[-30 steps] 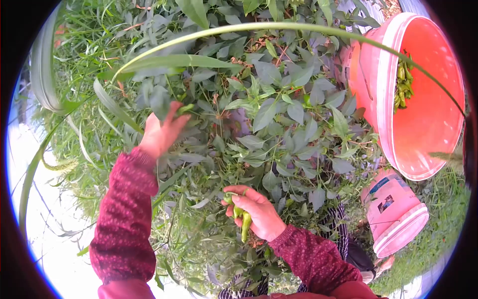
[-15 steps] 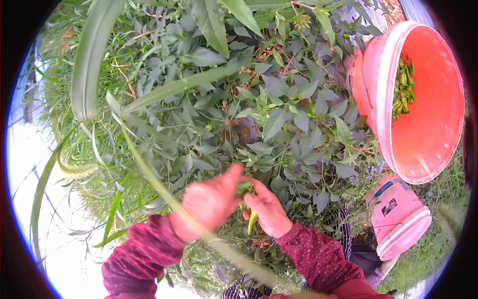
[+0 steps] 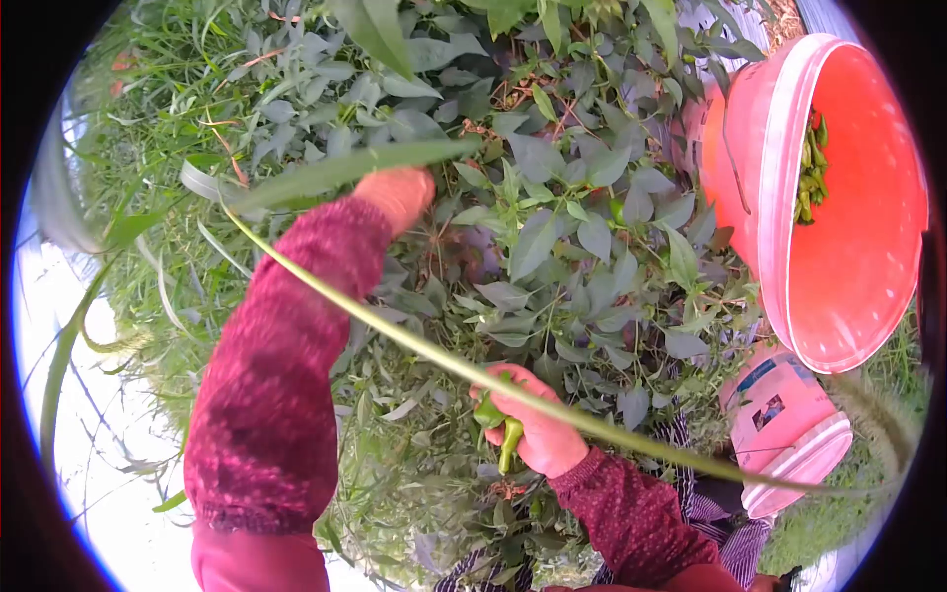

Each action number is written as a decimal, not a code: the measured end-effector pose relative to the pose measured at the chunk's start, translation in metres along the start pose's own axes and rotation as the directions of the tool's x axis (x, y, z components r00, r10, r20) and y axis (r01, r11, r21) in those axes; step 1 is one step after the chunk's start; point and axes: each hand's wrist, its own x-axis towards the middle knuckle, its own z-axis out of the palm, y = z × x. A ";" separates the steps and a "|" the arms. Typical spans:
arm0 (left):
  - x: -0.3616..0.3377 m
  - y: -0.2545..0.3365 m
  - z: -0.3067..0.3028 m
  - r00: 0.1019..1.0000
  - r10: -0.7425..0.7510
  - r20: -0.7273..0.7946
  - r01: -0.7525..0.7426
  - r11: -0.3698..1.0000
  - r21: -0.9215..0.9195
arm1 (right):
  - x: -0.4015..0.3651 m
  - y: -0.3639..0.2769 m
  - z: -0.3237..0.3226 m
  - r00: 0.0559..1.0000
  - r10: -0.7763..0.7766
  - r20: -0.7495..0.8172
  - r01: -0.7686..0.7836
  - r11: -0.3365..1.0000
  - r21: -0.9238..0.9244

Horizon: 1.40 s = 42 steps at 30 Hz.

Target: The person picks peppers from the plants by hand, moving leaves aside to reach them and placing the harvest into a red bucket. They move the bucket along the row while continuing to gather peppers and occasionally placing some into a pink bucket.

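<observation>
My right hand (image 3: 538, 426) is closed around several green peppers (image 3: 510, 444), one of them hanging out below the fingers. My left hand (image 3: 400, 195) reaches forward among the leafy pepper plants (image 3: 538, 237); its fingers are smeared by motion and hidden in the foliage. A long grass blade (image 3: 365, 163) crosses in front of that hand. Another long stem (image 3: 395, 340) runs diagonally across the view, passing over my right hand.
A large pink bucket (image 3: 779, 207) at the right lies tipped towards me, with green peppers (image 3: 812, 173) inside. Below it is a smaller pink bucket (image 3: 779, 424). Tall grass (image 3: 148, 197) grows along the left.
My left hand has left my right hand and moved forward and up into the plants. My right hand has stayed low, still holding the peppers, and shifted slightly.
</observation>
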 end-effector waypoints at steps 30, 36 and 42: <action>-0.224 0.133 0.087 0.901 -0.426 -0.084 0.392 0.881 -0.263 | -0.001 -0.005 0.017 0.992 0.126 0.006 -0.108 0.875 -0.471; -0.248 0.180 0.059 0.857 -0.481 0.184 0.455 0.540 -0.708 | 0.008 0.022 0.021 0.996 0.083 0.038 -0.032 0.708 -0.706; -0.268 0.216 0.051 0.798 -0.598 0.067 0.182 0.133 -0.974 | 0.020 0.051 0.015 0.969 -0.102 0.227 0.245 0.225 -0.943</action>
